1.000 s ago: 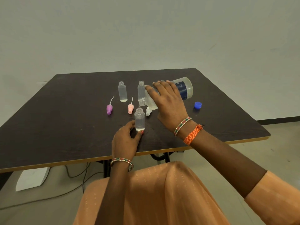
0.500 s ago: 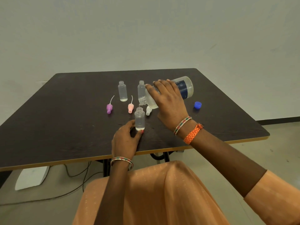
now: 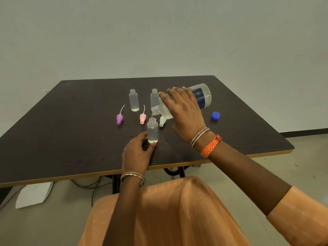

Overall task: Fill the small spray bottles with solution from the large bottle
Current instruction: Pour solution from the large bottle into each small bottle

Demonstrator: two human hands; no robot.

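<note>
I see the big bottle (image 3: 202, 97) tipped on its side above the dark table (image 3: 62, 130), its mouth just over the small bottle (image 3: 152, 130) in front. A thin stream runs down into that small bottle, which stands upright with a little water at the bottom. My right hand (image 3: 184, 110) is wrapped around the big bottle. My left hand (image 3: 136, 153) pinches the small bottle near its base. Two more small bottles (image 3: 134, 102) stand behind. A purple top (image 3: 119, 118), a pink top (image 3: 142, 118) and a white top (image 3: 161, 121) lie close by. A blue cap (image 3: 215, 115) sits off to the right.
</note>
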